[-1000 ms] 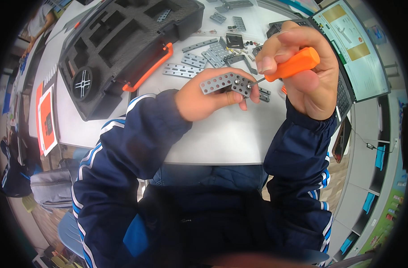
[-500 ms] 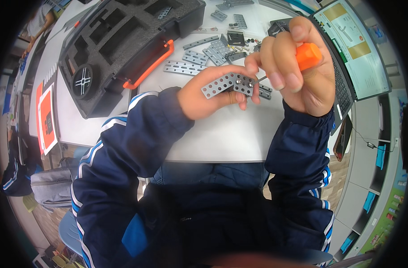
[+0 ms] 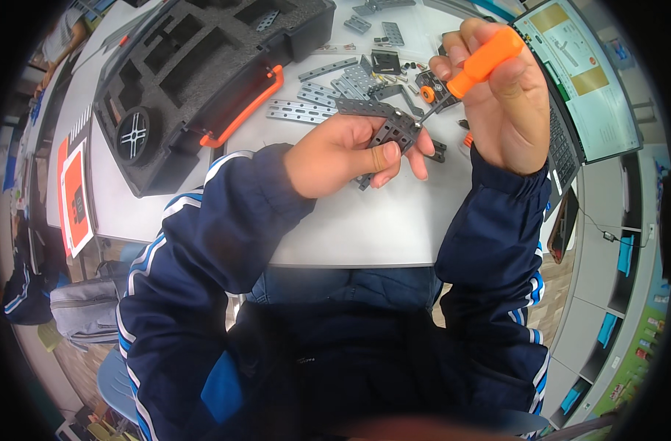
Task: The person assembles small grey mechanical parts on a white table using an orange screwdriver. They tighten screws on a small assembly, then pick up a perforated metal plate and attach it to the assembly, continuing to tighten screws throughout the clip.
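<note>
Between the thumb and fingers of my left hand (image 3: 343, 153) is a joined pair of grey perforated metal brackets (image 3: 391, 132), tilted above the table. My right hand (image 3: 508, 99) is closed around the orange handle of a screwdriver (image 3: 487, 62). Its thin shaft slants down to the left, and the tip meets the brackets by a screw at their right corner. Whether the tip sits in the screw head is too small to tell. Behind the left hand lie slotted metal strips (image 3: 300, 111) and perforated plates (image 3: 355, 79).
A black case with foam inserts and an orange handle (image 3: 245, 110) stands at the left, a black wheel (image 3: 134, 136) at its near corner. An open laptop (image 3: 582, 88) is at the right. Small screws and a black part with an orange knob (image 3: 428, 94) lie at the back.
The brackets have turned in my left hand, showing another side. My right hand has rolled open somewhat, so the screwdriver now points down to the left with more of its handle showing.
</note>
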Action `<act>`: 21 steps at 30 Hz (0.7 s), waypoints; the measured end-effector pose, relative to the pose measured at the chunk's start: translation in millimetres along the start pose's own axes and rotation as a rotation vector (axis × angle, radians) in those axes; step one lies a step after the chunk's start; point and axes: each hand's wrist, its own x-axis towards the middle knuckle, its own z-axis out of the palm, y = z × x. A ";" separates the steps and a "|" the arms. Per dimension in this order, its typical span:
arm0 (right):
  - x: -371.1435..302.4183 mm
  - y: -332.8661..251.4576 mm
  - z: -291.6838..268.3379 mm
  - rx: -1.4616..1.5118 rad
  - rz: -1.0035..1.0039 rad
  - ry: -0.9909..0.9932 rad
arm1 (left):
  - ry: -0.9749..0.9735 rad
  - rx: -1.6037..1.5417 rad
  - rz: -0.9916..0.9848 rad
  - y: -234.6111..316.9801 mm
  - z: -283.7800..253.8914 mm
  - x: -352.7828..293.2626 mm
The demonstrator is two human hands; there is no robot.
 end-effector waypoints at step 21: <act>-3.0 -0.6 -1.0 -0.070 0.030 0.031 | 0.036 0.012 0.007 -0.6 0.1 0.6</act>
